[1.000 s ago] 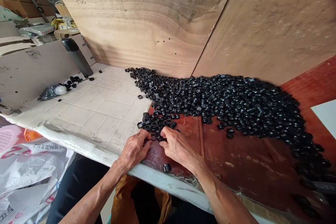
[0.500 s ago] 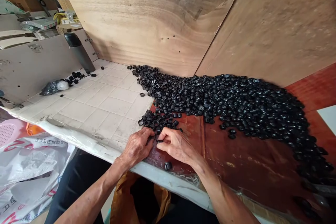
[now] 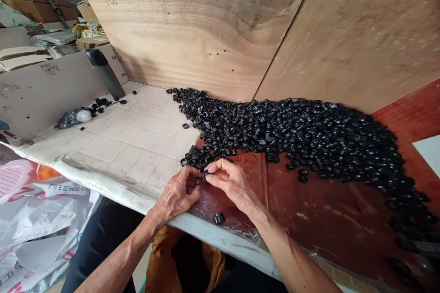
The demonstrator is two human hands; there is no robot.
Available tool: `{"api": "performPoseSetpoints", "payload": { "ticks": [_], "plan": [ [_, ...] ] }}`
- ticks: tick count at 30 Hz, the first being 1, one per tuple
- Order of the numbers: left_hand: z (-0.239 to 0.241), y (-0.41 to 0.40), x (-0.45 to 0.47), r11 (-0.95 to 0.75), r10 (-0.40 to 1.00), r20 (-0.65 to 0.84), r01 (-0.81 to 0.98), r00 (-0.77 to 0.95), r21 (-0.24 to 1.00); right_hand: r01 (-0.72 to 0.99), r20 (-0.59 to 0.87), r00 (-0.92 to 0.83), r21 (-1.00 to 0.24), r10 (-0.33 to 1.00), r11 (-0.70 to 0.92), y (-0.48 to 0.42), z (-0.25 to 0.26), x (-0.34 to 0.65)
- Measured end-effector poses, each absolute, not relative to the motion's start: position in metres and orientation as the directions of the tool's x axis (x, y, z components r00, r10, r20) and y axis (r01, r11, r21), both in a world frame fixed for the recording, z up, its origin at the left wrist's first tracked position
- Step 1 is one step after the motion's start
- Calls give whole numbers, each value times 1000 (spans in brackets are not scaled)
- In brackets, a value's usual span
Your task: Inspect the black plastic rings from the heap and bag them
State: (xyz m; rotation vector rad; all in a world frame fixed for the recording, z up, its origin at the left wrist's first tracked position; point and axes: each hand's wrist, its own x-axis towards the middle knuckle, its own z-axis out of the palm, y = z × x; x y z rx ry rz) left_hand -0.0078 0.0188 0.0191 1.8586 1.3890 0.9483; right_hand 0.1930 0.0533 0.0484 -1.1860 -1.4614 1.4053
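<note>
In the head view my left hand point(image 3: 176, 194) is at the front of the table, thumb and fingers curled about a black plastic ring point(image 3: 198, 181) whose opening faces up. Just to its right, my right hand point(image 3: 229, 182) pinches a small black plastic piece point(image 3: 206, 173) between thumb and forefinger; the fingers cover much of it. The two pieces are close together but apart. A small cluster of black rings point(image 3: 192, 158) lies right behind my hands. One black cap point(image 3: 219, 218) sits by itself near the table edge, below my right hand.
A long heap of black caps and rings point(image 3: 309, 132) runs along the wooden back board point(image 3: 192, 32). On the left stand a dark bottle point(image 3: 109, 75) and a plastic bag point(image 3: 67, 118) with loose black bits. The white table edge point(image 3: 120, 194) is in front; an orange-brown bag point(image 3: 160, 256) hangs below.
My hands have drawn slightly apart, and my left thumb and fingers have spread, bringing the ring into view. My right hand has risen a little with its piece. The view has tilted slightly.
</note>
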Motion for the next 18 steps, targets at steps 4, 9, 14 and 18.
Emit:
{"api": "performPoseSetpoints", "payload": {
  "ticks": [4,9,14,18],
  "plan": [
    [18,17,-7,-245,968,185,458,171,854,87,17,-308,-995,951,45,51,52,190],
    [20,16,-8,-208,977,180,324,115,923,178,105,-321,-969,941,169,46,56,186],
    [23,15,-7,-175,982,158,197,100,965,213,110,-311,-960,944,182,44,57,184],
    [22,16,-9,-187,979,165,195,121,963,225,120,-310,-955,943,195,44,57,184]
  ]
}}
